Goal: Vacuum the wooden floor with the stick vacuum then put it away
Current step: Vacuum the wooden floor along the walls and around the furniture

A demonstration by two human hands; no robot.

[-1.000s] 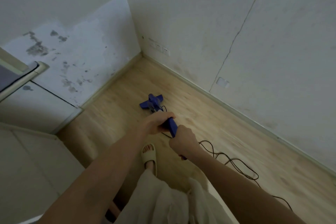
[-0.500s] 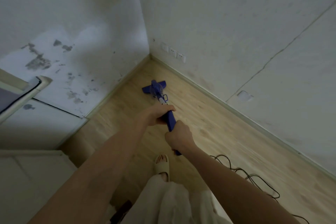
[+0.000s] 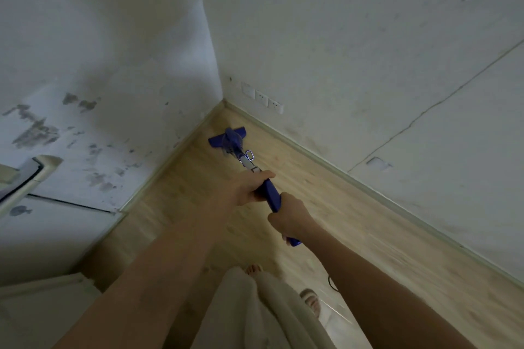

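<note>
Head view, looking down into a room corner: two white walls (image 3: 354, 37), stained and cracked, meeting above a wooden floor (image 3: 354, 221) with pale baseboard along both sides. Low on the right-hand wall, near the corner, a row of white sockets (image 3: 262, 97). At far left, part of a pale counter (image 3: 42, 167) edge, unclear. Reaching from the hands toward the corner, a blue stick vacuum (image 3: 268, 191), tilted, with its blue floor head (image 3: 230, 137) flat on the boards just short of the corner and near both baseboards. Left hand (image 3: 249, 188) wrapped around the upper shaft where grey tube meets blue body, fingers curled over it. Right hand (image 3: 287, 218) just behind and lower, gripping the blue handle, whose end pokes out below the fist. Both forearms extended, hands almost touching. Below, light trousers and feet in pale slippers (image 3: 310, 300); beside the right forearm, a short loop of black cord (image 3: 333, 285) on the floor.
</note>
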